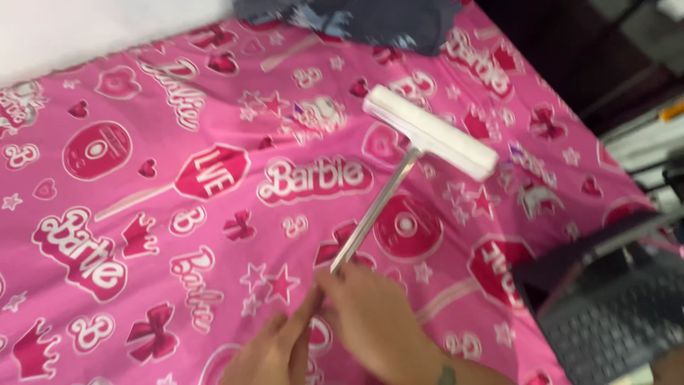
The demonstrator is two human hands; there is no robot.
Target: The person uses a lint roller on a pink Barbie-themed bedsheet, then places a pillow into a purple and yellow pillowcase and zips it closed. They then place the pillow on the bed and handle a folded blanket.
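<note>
A long-handled roller lies over the pink patterned bedsheet (142,178); its white roller head (431,132) points to the upper right and its thin metal handle (374,214) runs down toward me. My right hand (374,321) is closed around the lower end of the handle. My left hand (274,349) sits just left of it, fingers pressed against the same end of the handle. The handle's tip is hidden under my hands.
A dark laptop (605,314) with its keyboard showing rests on the sheet at the lower right. A dark crumpled garment (370,21) lies at the top edge. Dark furniture and floor lie beyond the bed's right side.
</note>
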